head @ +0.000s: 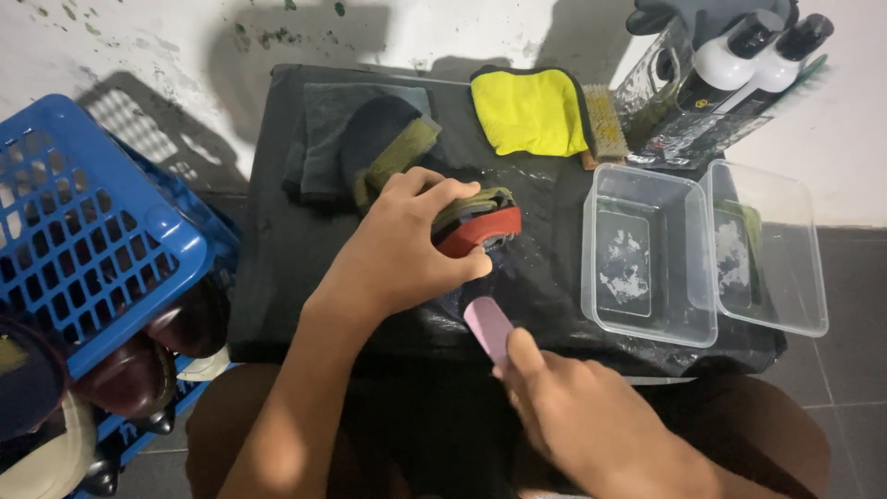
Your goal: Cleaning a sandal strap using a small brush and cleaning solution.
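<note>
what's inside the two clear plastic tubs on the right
The near tub holds a little white foamy residue on its bottom. The far tub shows similar residue; its glare hides the rest.

A yellow cloth (529,111) is lying at the back of the black bench (277,249), with a brush (602,123) just beside it. Two clear tubs (647,254) are sitting side by side on the right of the bench, each holding a little foamy water. Behind them, two white bottles (750,57) with black caps are leaning in a clear pouch (667,111). A grey cloth (323,139) is lying folded at the back left. A blue crate (88,231) is standing on the left, with brown shoes (139,370) showing beneath it.
</note>
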